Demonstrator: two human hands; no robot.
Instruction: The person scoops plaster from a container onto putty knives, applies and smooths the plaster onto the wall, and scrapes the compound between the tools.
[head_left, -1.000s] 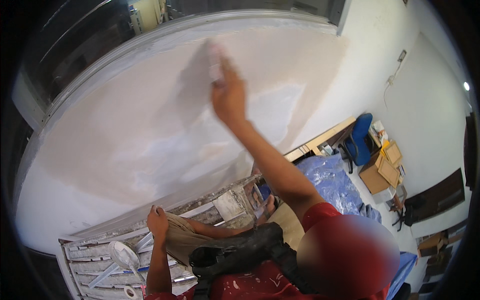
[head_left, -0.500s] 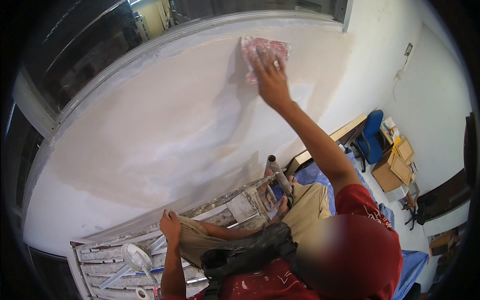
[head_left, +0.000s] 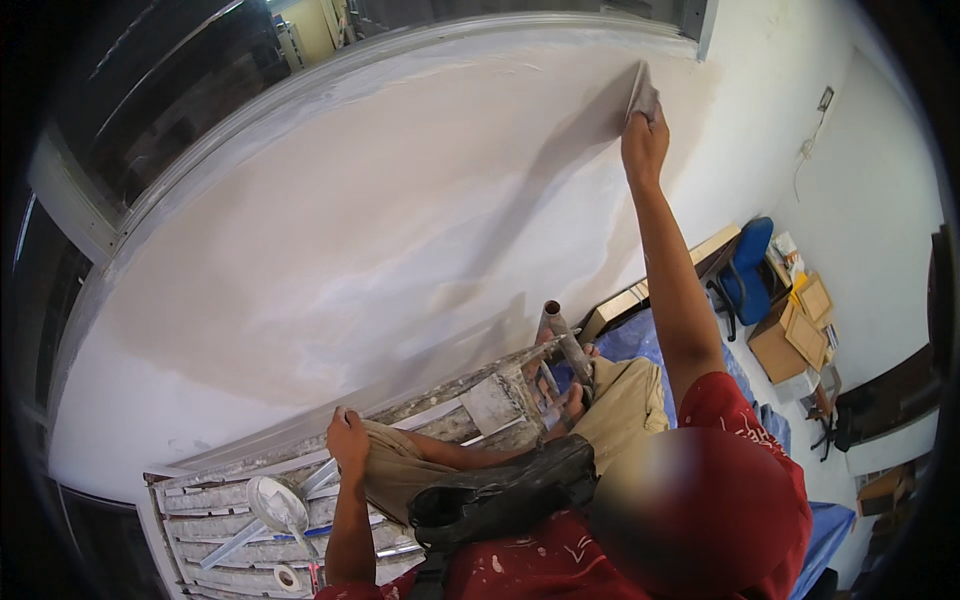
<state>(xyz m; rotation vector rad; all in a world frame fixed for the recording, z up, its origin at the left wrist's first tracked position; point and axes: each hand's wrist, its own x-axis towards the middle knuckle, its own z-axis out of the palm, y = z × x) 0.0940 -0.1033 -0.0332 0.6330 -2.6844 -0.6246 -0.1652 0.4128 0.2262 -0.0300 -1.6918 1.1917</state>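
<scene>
My right hand point(head_left: 646, 140) is stretched up to the wall point(head_left: 430, 190), closed round a sheet of sandpaper point(head_left: 642, 90). The sheet is seen nearly edge-on and bent, close to the upper right of a beige filled patch under the window frame; whether it touches the wall I cannot tell. My left hand point(head_left: 347, 441) is curled beside my bent left knee, low near the wall. Its fingers hide whatever may be in it. Below that hand a round white container point(head_left: 277, 500) of pale paste, with a tool lying at it, rests on a spattered slatted platform point(head_left: 215, 530).
A roll of tape point(head_left: 287, 577) lies on the slats. A metal pipe end point(head_left: 552, 308) rises between the platform and the wall. At the right are blue sheeting point(head_left: 630, 340), a blue chair point(head_left: 748, 270) and cardboard boxes point(head_left: 780, 335). A wire point(head_left: 803, 160) hangs on the wall.
My right hand has moved right and slightly up along the wall. The sandpaper lay flat under spread fingers; now it is lifted edge-on and gripped. My left hand has hardly moved.
</scene>
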